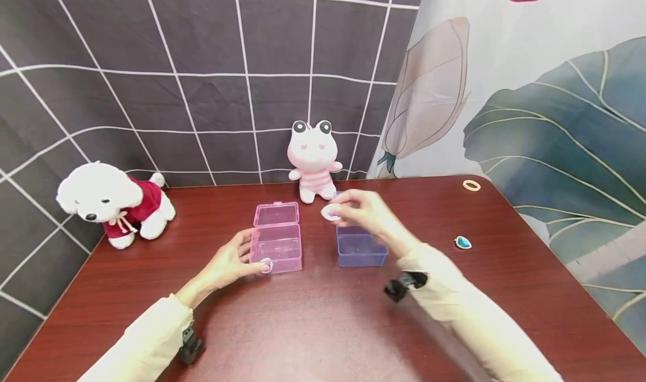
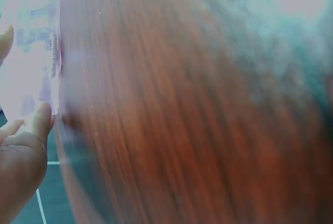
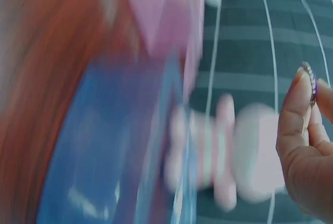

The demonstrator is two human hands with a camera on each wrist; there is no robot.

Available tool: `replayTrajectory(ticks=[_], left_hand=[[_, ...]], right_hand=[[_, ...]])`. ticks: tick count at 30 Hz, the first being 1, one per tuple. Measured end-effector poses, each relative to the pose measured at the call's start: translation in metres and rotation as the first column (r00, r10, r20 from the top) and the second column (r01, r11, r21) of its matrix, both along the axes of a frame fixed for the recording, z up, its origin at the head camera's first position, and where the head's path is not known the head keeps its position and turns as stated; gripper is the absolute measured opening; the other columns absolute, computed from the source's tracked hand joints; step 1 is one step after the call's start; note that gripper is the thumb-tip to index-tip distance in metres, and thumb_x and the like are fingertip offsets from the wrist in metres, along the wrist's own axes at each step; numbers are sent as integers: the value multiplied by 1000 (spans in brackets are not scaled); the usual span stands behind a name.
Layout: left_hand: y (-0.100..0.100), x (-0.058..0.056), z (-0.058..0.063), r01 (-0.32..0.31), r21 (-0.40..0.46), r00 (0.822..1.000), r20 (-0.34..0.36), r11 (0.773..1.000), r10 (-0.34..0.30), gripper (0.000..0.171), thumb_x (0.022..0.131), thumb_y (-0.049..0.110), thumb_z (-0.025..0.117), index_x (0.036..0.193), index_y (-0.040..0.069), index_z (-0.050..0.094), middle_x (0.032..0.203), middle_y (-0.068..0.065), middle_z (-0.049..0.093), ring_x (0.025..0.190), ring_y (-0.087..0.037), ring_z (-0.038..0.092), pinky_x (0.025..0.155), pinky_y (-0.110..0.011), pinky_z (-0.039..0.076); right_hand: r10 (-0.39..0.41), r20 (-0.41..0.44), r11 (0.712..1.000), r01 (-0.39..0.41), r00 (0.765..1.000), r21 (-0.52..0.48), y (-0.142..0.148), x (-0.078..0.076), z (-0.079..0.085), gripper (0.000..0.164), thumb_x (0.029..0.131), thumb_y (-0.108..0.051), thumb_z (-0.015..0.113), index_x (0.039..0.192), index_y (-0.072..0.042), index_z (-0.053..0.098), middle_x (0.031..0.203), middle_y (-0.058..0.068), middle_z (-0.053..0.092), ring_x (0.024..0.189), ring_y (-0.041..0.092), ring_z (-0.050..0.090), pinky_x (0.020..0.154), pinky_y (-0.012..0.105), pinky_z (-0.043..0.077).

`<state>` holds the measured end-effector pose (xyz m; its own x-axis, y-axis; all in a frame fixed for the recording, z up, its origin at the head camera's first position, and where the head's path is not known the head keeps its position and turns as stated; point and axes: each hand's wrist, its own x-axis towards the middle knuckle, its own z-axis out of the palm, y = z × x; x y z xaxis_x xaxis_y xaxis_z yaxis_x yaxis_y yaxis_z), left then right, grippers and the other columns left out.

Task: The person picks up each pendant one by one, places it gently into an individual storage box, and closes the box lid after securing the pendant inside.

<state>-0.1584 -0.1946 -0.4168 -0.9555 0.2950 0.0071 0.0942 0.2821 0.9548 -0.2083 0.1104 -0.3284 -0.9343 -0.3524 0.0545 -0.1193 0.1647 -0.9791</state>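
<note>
My left hand (image 1: pixel 229 264) grips the left side of a clear pink plastic box (image 1: pixel 276 247), its thumb at the front wall and fingers along the side. The box's lid (image 1: pixel 276 214) is folded back. Right at the thumb tip, a small pearl-edged round gem (image 1: pixel 267 266) shows at the box's front corner. Raised above the table between the two boxes, my right hand (image 1: pixel 365 211) pinches a gem piece (image 3: pixel 310 83) with a beaded rim and a purple centre. Below that hand stands a clear blue box (image 1: pixel 361 258), partly hidden by the wrist.
On the table's right lie a teal drop-shaped gem (image 1: pixel 462 242) and a pale ring (image 1: pixel 471 185). A pink-and-white frog plush (image 1: pixel 314 160) sits behind the boxes. A white dog plush in red (image 1: pixel 121 199) is at the left, before a dark gridded backdrop (image 1: pixel 202 45).
</note>
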Motion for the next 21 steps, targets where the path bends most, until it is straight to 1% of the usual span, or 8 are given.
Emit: replayTrajectory(ticks=[4,6,8,10,13,16,19,21], left_hand=[[0,0,0,-1,5,1000,14,1000,1,84,73,10,80,139,-3,29,142,-28,37,122,-42,48,94,-40,51],[-1,1,1,1,6,1000,19,1000,-2,84,74,10,80,139,-3,29,142,-27,36,123,-42,48,94,-40,51],[0,1,1,8,16,1000,23,1000,-9,83,74,10,79,139,-2,29,142,-26,36,124,-42,47,95,-40,51],[1,1,0,14,10,1000,14,1000,-14,82,74,10,79,139,-2,30,142,-26,36,125,-42,46,95,-40,51],[0,1,-1,14,7,1000,3,1000,-14,82,74,10,79,139,-2,30,143,-27,35,125,-43,45,95,-38,51],[0,0,-2,13,8,1000,-6,1000,-13,82,74,10,80,138,-3,30,142,-28,35,124,-43,45,94,-37,52],[0,-1,-2,14,18,1000,-11,1000,-14,83,74,9,79,138,-4,30,142,-29,35,125,-44,45,93,-36,52],[-1,-1,-2,14,18,1000,-14,1000,-14,83,74,9,79,138,-5,30,142,-30,34,125,-44,45,94,-36,51]], right_hand=[[75,34,997,-74,997,-36,-65,6,-14,23,85,2,64,104,15,61,91,26,68,65,8,64,69,33,61],[84,69,996,-82,994,-35,-88,8,-22,21,85,5,63,102,16,61,89,28,67,63,8,63,68,33,61],[69,100,998,-69,993,0,-104,10,-29,19,83,7,63,100,15,62,86,27,67,62,12,65,67,33,61],[51,108,997,-57,993,53,-114,10,-34,18,82,9,62,99,14,64,83,25,67,60,13,65,64,31,61],[38,73,984,-50,997,170,-123,10,-38,17,80,8,63,97,10,67,79,20,68,61,15,66,59,25,60],[50,16,958,-53,999,283,-129,8,-39,16,80,9,64,95,8,68,76,17,68,60,15,66,54,20,57],[77,-25,934,-63,997,353,-133,6,-40,16,79,10,63,94,8,69,76,17,69,60,18,67,52,18,56],[92,-73,911,-54,993,409,-135,5,-41,17,77,11,62,92,7,70,74,16,69,59,16,66,51,16,55]])
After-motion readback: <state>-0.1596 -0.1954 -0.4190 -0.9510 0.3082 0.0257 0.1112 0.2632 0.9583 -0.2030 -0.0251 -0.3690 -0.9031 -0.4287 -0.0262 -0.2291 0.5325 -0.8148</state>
